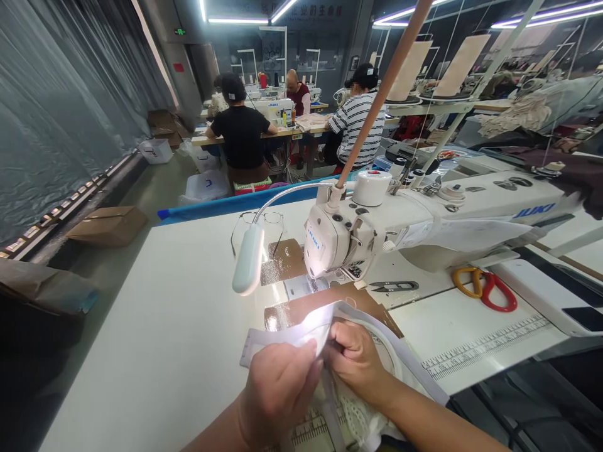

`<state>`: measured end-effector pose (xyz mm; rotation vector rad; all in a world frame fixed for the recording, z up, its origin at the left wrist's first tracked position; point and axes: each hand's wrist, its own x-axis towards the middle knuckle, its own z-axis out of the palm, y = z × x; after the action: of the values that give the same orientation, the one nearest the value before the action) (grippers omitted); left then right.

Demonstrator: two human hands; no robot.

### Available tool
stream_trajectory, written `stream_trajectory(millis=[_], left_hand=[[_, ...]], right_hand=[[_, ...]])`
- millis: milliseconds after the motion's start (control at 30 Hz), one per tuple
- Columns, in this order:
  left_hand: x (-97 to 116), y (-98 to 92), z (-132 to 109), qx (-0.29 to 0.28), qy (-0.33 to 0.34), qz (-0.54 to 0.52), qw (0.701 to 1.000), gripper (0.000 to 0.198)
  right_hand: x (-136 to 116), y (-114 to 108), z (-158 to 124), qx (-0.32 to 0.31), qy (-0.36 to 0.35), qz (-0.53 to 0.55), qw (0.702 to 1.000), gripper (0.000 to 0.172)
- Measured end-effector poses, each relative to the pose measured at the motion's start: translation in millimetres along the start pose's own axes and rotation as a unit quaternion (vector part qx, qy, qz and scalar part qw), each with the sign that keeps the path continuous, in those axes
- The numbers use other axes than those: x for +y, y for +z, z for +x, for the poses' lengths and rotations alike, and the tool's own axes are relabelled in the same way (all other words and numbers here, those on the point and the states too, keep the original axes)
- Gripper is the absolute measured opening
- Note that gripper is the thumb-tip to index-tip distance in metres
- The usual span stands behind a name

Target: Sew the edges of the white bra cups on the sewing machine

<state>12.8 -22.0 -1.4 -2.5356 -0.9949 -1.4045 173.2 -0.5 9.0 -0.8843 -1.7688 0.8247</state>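
Both hands pinch one piece of white cloth [301, 329] at the near edge of the table [179, 326]. The left hand [277, 392] is closed on the cloth's front fold, fingers curled tight. The right hand [355, 358] is closed on it too, just beside the left, thumbs nearly touching. A white band along the cloth's edge runs out sideways from the grip, left to a flat end and right in a long curve past the right wrist. Lace hangs down below the hands. The sewing machine [358, 232] sits straight ahead of the grip, and its needle spot is a little nearer the right hand. The lamp [248, 260] shines down on the cloth. Snips [393, 286] and scissors [485, 290] lie off to the right, well apart.
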Motion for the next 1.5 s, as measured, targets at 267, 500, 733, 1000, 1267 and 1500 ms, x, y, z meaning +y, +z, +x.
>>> stream_trajectory(millis=[267, 500, 733, 1000, 1267, 1500], left_hand=[[-4, -1.0, 3, 0.004, 0.019, 0.015, 1.000, 0.029], [-6, -0.4, 6, -0.013, 0.017, 0.000, 1.000, 0.029], [-16, -9.9, 11, -0.110, -0.121, -0.162, 0.973, 0.016], [-15, -25.0, 21, -0.203, -0.143, -0.318, 0.915, 0.021], [-23, -37.7, 23, -0.269, -0.364, -0.479, 0.752, 0.031], [-34, -18.7, 12, -0.264, -0.458, -0.497, 0.688, 0.031]], right_hand=[[-5, 5, -4, 0.014, 0.178, 0.107, 0.978, 0.013], [-8, -5, -13, 0.064, 0.209, 0.148, 0.964, 0.030], [-18, -35, -12, -0.070, 0.031, -0.103, 0.992, 0.009], [-44, -32, 7, -0.095, -0.108, -0.206, 0.968, 0.012], [-33, -9, 6, -0.019, 0.192, 0.148, 0.970, 0.032], [3, -4, -5, 0.070, 0.335, 0.417, 0.842, 0.028]])
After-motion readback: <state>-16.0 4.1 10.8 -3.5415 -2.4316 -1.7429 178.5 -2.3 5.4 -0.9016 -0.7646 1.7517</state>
